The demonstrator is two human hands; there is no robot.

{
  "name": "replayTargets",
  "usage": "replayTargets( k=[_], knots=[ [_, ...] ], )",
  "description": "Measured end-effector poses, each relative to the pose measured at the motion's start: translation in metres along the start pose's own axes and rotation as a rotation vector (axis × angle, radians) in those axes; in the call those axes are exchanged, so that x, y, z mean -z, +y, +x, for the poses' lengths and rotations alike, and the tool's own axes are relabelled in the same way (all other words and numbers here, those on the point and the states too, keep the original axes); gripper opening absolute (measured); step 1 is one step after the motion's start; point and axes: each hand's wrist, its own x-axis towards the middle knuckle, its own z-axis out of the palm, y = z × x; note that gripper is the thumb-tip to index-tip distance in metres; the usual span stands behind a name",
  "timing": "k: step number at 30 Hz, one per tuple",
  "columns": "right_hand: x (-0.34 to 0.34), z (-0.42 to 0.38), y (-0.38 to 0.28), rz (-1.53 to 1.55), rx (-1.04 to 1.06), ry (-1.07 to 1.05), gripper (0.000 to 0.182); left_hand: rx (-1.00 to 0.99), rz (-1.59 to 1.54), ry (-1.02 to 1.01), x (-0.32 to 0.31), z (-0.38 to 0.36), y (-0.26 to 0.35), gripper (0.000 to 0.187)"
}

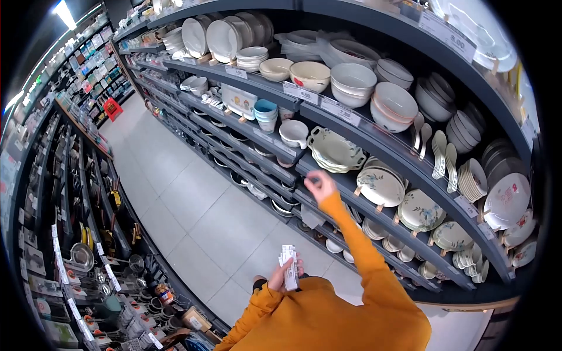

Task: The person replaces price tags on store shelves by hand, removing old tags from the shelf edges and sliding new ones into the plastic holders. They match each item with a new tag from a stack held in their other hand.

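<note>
My left hand is closed around a small stack of white price labels, held low in front of my body. My right hand reaches out to the shelf on the right, its fingers curled together at the front edge of a shelf board. Whatever may be between those fingers is too small to make out. Just behind it sits a stack of scalloped, leaf-patterned dishes. Oval patterned plates stand upright to its right, and a white handled bowl is up to its left.
Bowls, plates and ceramic spoons fill the upper shelves, with price labels along the edges. Kitchen tools, including a strainer, hang on the left. A tiled aisle runs between, with a red floor sign far off.
</note>
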Motion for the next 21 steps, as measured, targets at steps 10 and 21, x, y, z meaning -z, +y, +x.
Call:
replayTargets(
  k=[10, 21],
  knots=[
    [-0.076, 0.115, 0.039, -0.441, -0.029, 0.156, 0.015, 0.314, 0.216, -0.359, 0.094, -0.031, 0.122, 0.044],
    [-0.226, 0.013, -0.087, 0.341, -0.235, 0.164, 0.009, -0.182, 0.307, 0.046, 0.142, -0.049, 0.301, 0.047]
  ],
)
